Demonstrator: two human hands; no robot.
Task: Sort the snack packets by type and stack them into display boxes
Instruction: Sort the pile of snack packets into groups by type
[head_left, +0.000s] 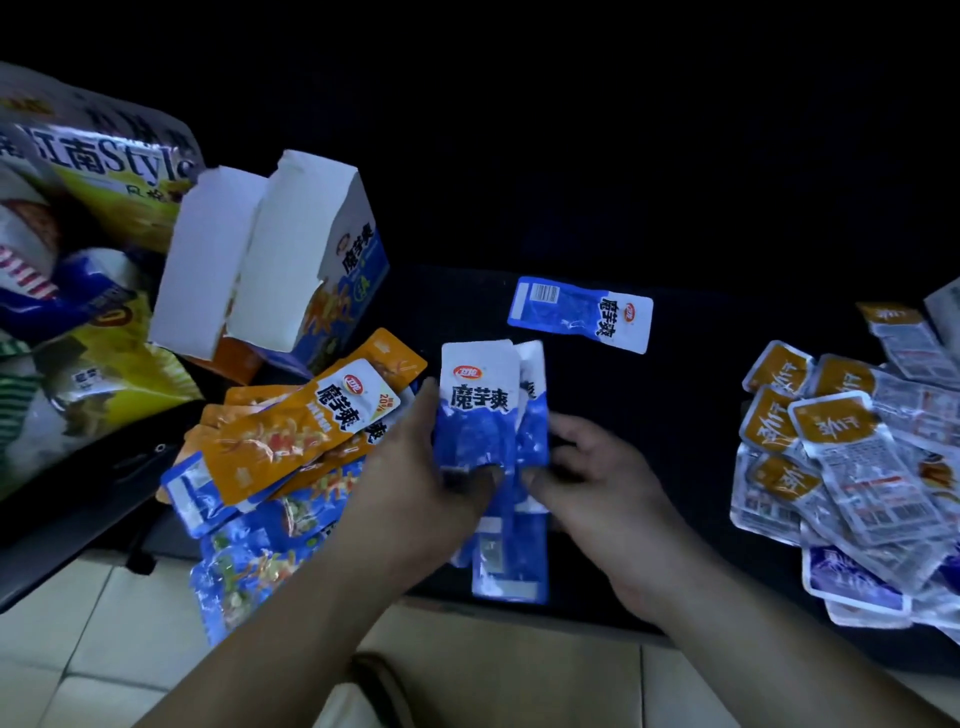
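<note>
My left hand and my right hand together hold a small stack of blue and white snack packets upright over the dark table; the thumbs press on the stack's lower front. One more blue packet lies flat just beyond. To the left lies a heap of orange packets over blue packets. An open display box with white flaps, blue and orange on its sides, stands behind that heap.
At the right lies a spread of small silver packets with brown labels. Large snack bags are piled at the far left. The dark table's near edge runs above a pale tiled floor.
</note>
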